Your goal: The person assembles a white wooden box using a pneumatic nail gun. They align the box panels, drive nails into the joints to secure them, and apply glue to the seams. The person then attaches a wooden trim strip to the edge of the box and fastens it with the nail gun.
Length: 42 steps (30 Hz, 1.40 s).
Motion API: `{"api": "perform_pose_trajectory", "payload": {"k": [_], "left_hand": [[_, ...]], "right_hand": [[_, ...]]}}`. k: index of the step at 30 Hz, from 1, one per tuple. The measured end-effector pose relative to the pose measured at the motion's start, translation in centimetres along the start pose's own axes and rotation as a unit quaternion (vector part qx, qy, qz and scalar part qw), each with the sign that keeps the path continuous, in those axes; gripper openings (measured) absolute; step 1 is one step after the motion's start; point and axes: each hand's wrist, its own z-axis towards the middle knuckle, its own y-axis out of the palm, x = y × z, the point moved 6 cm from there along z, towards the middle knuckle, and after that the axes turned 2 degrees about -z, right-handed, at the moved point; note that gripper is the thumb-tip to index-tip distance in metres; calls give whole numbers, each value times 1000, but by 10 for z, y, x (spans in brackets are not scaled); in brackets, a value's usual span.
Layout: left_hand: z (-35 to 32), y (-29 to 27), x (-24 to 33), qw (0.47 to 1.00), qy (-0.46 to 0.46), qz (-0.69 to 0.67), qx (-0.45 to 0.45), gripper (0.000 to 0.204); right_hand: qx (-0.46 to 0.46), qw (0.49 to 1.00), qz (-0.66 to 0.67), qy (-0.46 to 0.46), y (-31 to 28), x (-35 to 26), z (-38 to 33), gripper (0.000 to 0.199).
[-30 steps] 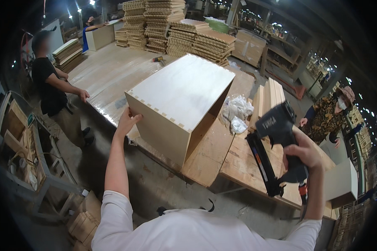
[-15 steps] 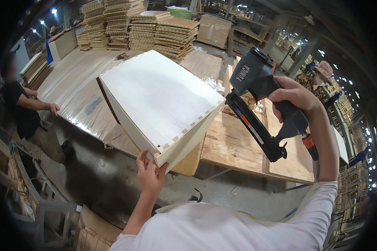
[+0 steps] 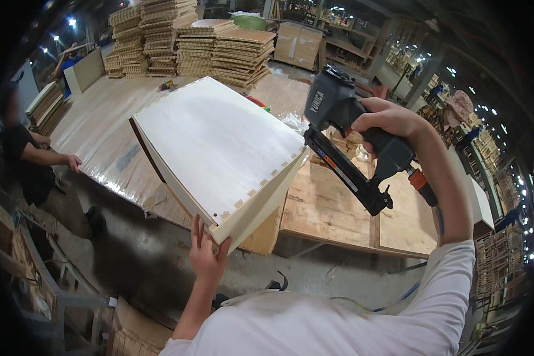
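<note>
at centre frame, a pale wooden box (image 3: 219,151) with finger-jointed edges, tilted with its near corner hanging off the workbench (image 3: 338,207) edge toward the lower middle. left hand (image 3: 206,252) just below that corner, fingers spread wide and pressed flat against the box's lower side, thumb up along the corner; holding nothing closed, only bracing. right hand (image 3: 385,121) at upper right, wrapped tight around the grip of a dark nail gun (image 3: 353,139), forefinger toward the trigger. gun's head near the top centre, its long magazine slanting down to the right, nose close beside the box's right edge; cannot tell whether touching. orange hose fitting (image 3: 418,178) at the gun's base. stacks of slatted wooden panels (image 3: 219,44) across the upper left and upper middle. at far left, another person (image 3: 29,160) in dark clothes, one hand on the plastic-covered table (image 3: 101,136). white sleeve and shoulder along the bottom edge.
</note>
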Motion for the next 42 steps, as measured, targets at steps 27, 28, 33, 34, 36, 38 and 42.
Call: {"api": "perform_pose_trajectory", "payload": {"k": [27,28,33,34,36,38,42], "left_hand": [[-5,1,-9,1000,7,-2,-2,35],[-5,1,-9,1000,5,-5,-1,35],[-5,1,-10,1000,5,-4,1,34],[-6,1,-11,1000,-9,-14,-6,31],[-7,2,-11,998,-39,-34,-24,25],[-8,2,-14,997,-49,-52,-26,27],[-18,2,-27,998,-37,-33,-44,35]], "right_hand": [[-109,992,-35,-43,69,-37,-35,37],[-117,992,-27,-47,74,-40,-37,37],[-174,983,-13,-52,100,-45,-39,35],[-181,982,-19,-47,103,-45,-39,35],[-196,979,-29,-48,107,-41,-34,33],[-196,979,-39,-38,110,-41,-32,32],[-191,978,-61,-53,114,-51,-38,31]]}}
